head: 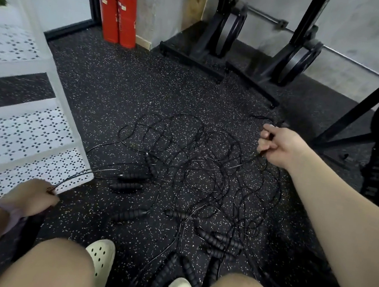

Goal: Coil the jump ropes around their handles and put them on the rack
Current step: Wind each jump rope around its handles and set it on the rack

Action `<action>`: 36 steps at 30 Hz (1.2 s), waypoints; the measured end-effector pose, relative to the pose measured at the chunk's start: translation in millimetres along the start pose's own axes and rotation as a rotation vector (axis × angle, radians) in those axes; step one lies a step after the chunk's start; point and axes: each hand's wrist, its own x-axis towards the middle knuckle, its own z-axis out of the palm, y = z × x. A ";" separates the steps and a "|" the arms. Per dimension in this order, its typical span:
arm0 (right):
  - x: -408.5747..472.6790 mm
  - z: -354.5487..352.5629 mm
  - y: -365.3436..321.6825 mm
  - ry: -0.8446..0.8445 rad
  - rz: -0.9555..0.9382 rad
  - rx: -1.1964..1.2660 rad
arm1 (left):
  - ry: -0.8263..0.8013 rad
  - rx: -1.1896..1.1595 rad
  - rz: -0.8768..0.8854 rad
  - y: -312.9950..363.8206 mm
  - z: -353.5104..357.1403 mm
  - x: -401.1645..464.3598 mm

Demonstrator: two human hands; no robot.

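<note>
barely started; jump ropes (194,174) lie tangled mid-frame on the floor (110,94)

my left hand (32,195) grips a handle and cord lower left; right hand (276,144) pinches cord; white rack (26,125) at left holds nothing i can see

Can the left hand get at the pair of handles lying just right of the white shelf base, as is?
Probably not yet: the left hand already grips rope strands, though the floor path to the handles looks open.
</note>
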 end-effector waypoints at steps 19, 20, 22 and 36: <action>-23.8 50.4 59.0 -0.448 -0.032 -0.620 | -0.103 -0.624 0.245 192.4 -48.0 -59.4; -24.5 49.7 58.4 -0.475 -0.015 -0.587 | -0.163 -0.728 0.216 201.4 -47.3 -66.3; -24.8 45.8 57.3 -0.536 0.035 -0.516 | -0.318 -1.001 0.101 217.9 -43.0 -77.2; 14.2 33.9 76.4 -0.295 -0.040 -0.650 | -0.532 -1.694 -0.234 257.3 -26.5 -97.4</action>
